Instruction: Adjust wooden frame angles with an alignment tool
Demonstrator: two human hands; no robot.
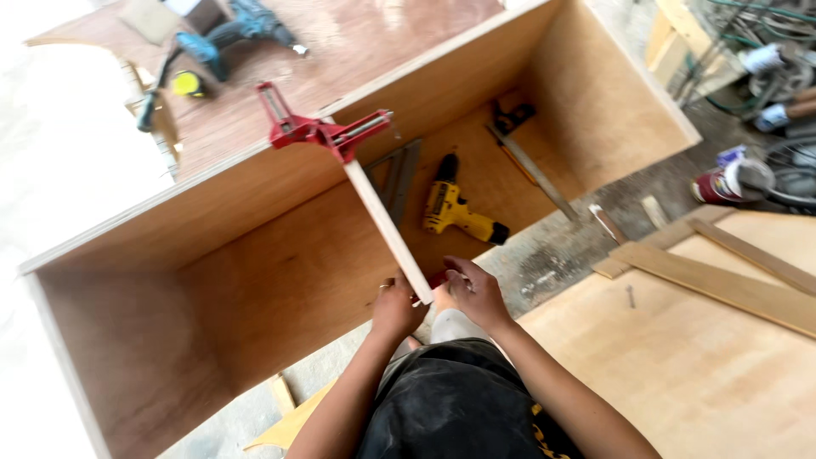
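Both hands, left hand [396, 308] and right hand [476, 293], are gripping the near end of a strip [387, 225], fingers closed; a red clamp [319, 127] is holding its far end on the box [255, 255].

yellow drill [455, 208] in box | teal drill [234, 30] on plywood | paint can [722, 183] | loose planks [722, 285]
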